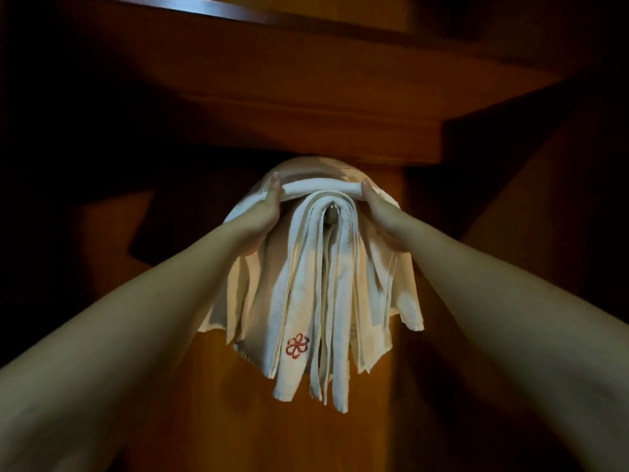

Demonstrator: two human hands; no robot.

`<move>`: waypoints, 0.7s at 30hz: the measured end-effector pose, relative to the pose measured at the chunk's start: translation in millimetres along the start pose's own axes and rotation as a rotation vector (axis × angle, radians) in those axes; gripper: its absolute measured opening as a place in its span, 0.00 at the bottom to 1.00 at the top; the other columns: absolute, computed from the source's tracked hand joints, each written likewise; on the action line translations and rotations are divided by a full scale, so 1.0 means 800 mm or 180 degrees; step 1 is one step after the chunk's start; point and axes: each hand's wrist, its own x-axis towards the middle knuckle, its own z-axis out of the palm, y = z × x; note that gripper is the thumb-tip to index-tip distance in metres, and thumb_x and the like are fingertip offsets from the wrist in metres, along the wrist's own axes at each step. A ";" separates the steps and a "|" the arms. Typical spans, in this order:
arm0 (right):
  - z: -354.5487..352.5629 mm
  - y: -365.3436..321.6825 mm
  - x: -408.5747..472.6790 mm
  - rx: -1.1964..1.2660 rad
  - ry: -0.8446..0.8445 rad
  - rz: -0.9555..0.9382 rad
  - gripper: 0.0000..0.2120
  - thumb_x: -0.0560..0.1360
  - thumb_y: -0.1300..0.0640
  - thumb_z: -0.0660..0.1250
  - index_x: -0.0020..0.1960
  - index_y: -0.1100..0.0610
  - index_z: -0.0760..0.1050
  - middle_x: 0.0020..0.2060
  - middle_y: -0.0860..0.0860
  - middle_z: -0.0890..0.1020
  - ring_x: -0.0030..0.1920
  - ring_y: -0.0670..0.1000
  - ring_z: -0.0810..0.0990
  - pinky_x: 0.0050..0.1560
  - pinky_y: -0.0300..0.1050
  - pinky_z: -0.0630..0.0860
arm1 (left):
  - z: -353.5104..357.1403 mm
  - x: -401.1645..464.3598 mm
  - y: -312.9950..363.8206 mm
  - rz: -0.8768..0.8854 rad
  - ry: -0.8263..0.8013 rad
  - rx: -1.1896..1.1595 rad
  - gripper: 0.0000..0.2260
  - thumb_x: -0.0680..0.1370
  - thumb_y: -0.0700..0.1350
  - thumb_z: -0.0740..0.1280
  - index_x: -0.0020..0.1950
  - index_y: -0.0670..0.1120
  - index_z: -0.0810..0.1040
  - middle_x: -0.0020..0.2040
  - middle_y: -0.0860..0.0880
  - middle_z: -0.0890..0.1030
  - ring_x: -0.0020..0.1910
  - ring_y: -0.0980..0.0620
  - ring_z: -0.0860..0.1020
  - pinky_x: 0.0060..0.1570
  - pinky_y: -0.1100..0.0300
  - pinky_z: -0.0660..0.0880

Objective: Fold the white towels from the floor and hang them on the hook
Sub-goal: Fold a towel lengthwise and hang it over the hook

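Observation:
Several folded white towels [323, 284] hang in a bunch from a metal hook [331, 212] on a wooden wall; one shows a red flower emblem [297, 345]. Above them I hold another folded white towel [320, 185] stretched level across the top of the hook. My left hand [263, 216] grips its left end, thumb on top. My right hand [383, 214] grips its right end the same way. The towel's ends drape down behind my hands on both sides of the bunch.
A wooden ledge [306, 131] juts out just above the hook. The wooden panel [238, 420] runs down below the towels. Dark shadowed areas flank it left and right.

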 end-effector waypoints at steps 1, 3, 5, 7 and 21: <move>-0.002 0.008 -0.005 0.0039 0.0038 0.0011 0.43 0.74 0.23 0.51 0.80 0.47 0.60 0.77 0.54 0.67 0.75 0.56 0.67 0.77 0.58 0.60 | -0.001 -0.006 -0.005 0.0086 0.0113 0.0014 0.34 0.79 0.71 0.46 0.76 0.53 0.67 0.71 0.46 0.74 0.70 0.50 0.72 0.74 0.51 0.64; -0.010 0.025 -0.014 0.0025 0.0154 0.0039 0.46 0.72 0.21 0.51 0.82 0.45 0.54 0.79 0.53 0.62 0.77 0.56 0.63 0.78 0.59 0.58 | -0.005 -0.022 -0.016 0.0275 0.0450 0.0046 0.31 0.80 0.70 0.49 0.76 0.54 0.67 0.72 0.47 0.73 0.71 0.49 0.71 0.75 0.50 0.64; -0.017 0.040 -0.025 -0.0046 0.0296 0.0133 0.47 0.71 0.20 0.52 0.82 0.44 0.52 0.80 0.54 0.62 0.78 0.58 0.62 0.78 0.60 0.58 | -0.008 -0.040 -0.032 0.0118 0.0376 0.0066 0.34 0.79 0.71 0.48 0.78 0.52 0.64 0.75 0.45 0.69 0.74 0.49 0.68 0.75 0.54 0.61; -0.018 0.053 -0.039 -0.0173 0.0276 0.0160 0.44 0.73 0.22 0.50 0.82 0.45 0.55 0.79 0.55 0.62 0.77 0.59 0.63 0.78 0.62 0.58 | -0.003 -0.060 -0.050 -0.0427 0.0551 0.0046 0.41 0.77 0.74 0.46 0.80 0.47 0.61 0.77 0.43 0.66 0.75 0.46 0.66 0.69 0.60 0.60; 0.006 0.149 -0.220 -0.2104 -0.0627 0.0564 0.23 0.83 0.43 0.59 0.73 0.54 0.73 0.68 0.55 0.77 0.67 0.54 0.76 0.65 0.50 0.72 | 0.073 -0.251 -0.139 -0.1687 0.0832 0.0673 0.31 0.82 0.66 0.51 0.75 0.46 0.69 0.74 0.41 0.71 0.72 0.42 0.70 0.70 0.47 0.64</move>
